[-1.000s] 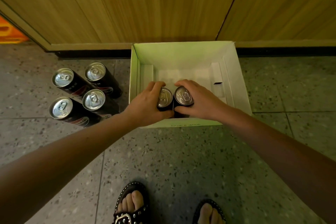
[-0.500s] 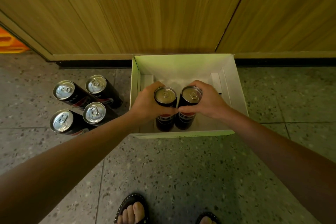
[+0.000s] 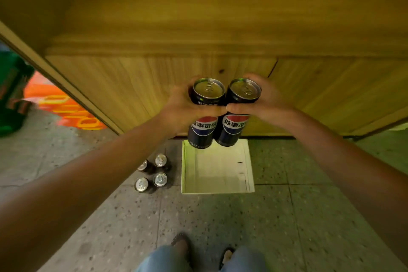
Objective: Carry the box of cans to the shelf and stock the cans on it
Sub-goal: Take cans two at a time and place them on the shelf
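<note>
Left hand (image 3: 181,108) grasping left can (image 3: 204,112), right hand (image 3: 268,101) grasping right can (image 3: 237,112); cans upright, side by side, touching, before wooden cabinet (image 3: 154,86); white box (image 3: 217,170) on floor (image 3: 220,216) below; four cans (image 3: 152,172) just left of box.

We record the floor (image 3: 242,223): grey speckled stone tiles with thin dark joints. Directly on it sits an open white cardboard box (image 3: 217,190), set close to the foot of a wooden cabinet front (image 3: 154,86); its inside shows only bare white bottom. Just left of the box stand four dark cans (image 3: 152,172), upright, silver tops up, grouped two by two and near one another (whether they touch we cannot tell). At far left an orange sheet with yellow lettering (image 3: 66,108) lies flat on the floor, beside a green object (image 3: 11,95), blurred. Two sandalled feet (image 3: 181,243) stand at the bottom edge.
</note>
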`<action>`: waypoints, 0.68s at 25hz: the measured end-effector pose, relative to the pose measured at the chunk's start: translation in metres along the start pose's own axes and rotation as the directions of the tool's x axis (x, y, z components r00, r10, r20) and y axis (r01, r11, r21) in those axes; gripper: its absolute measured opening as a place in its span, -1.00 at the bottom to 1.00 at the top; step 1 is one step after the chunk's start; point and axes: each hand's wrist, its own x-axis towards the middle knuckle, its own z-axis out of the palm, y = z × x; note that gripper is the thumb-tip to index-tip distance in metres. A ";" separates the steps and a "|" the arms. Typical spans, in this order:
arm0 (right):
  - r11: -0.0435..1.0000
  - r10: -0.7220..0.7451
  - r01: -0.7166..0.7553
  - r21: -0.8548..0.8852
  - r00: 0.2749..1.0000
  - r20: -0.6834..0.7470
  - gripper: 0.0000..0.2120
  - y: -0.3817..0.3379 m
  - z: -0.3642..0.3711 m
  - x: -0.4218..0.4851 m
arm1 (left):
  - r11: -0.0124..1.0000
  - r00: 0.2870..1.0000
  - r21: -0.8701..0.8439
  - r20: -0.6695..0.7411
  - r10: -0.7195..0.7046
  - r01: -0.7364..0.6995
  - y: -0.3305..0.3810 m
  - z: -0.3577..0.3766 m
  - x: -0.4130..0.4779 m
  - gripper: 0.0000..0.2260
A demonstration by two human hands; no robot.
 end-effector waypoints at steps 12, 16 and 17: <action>0.955 -0.288 0.282 -0.095 0.956 -0.060 -0.48 -0.425 -0.154 -0.045 | 0.961 0.963 0.074 -0.006 0.269 -0.268 0.433 -0.093 -0.070 -0.64; 0.944 -0.324 0.315 -0.101 0.942 -0.090 -0.59 -0.502 -0.184 -0.040 | 0.932 0.939 0.109 0.015 0.345 -0.344 0.515 -0.117 -0.068 -0.63; 0.942 -0.330 0.320 -0.105 0.939 -0.097 -0.61 -0.516 -0.189 -0.038 | 0.930 0.937 0.113 0.016 0.349 -0.349 0.530 -0.122 -0.067 -0.63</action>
